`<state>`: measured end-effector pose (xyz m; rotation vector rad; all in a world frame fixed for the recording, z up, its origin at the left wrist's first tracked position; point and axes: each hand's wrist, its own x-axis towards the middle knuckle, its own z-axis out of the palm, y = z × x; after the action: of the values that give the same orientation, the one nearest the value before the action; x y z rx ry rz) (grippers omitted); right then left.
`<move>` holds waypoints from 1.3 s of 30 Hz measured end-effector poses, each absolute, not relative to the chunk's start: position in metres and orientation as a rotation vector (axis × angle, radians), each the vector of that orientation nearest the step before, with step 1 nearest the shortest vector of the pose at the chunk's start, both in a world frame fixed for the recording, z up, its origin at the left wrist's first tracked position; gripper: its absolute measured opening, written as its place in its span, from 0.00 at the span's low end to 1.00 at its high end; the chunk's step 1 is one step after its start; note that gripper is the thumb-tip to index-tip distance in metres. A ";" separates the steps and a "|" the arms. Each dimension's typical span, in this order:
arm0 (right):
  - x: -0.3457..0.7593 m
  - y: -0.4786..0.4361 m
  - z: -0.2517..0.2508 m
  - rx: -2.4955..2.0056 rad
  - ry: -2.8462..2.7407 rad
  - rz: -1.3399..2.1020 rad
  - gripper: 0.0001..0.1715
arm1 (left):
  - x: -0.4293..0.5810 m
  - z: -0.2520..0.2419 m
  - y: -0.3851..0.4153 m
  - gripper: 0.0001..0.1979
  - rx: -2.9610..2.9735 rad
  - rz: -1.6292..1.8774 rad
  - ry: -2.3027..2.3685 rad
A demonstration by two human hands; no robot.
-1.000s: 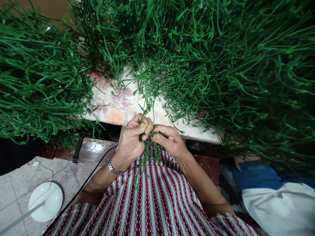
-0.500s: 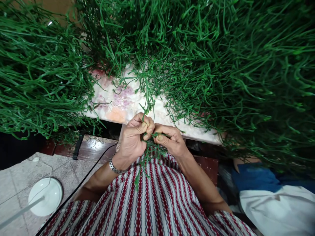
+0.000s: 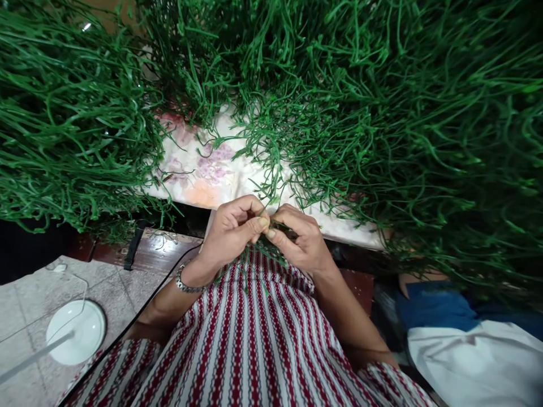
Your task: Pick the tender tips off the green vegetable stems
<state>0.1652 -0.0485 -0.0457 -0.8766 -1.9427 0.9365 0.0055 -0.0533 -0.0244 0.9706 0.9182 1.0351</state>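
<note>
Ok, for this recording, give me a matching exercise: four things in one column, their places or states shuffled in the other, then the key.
Things
1. left hand
2. right hand
3. round white base
4. patterned covering

Places or states
A. on the tiled floor
B. bare wrist behind it
C. spread under the green stems
D. silver wristband around its wrist

Right pairs: 1-D, 2-B, 3-A, 4-C
</note>
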 end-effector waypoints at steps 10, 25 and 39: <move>0.168 -0.049 -0.046 -0.637 -1.737 1.497 0.10 | 0.008 -0.016 -0.047 0.11 0.475 0.900 0.695; 0.174 -0.044 -0.050 -0.438 -1.644 1.668 0.11 | 0.006 -0.020 -0.049 0.10 0.446 0.884 0.569; 0.153 -0.060 -0.041 -1.200 -1.845 0.915 0.15 | 0.015 -0.025 -0.046 0.08 0.757 1.237 0.776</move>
<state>0.1531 -0.0604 -0.0413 -1.1996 -1.8452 0.9149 0.0152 -0.0461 -0.0254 0.7566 0.7758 1.2365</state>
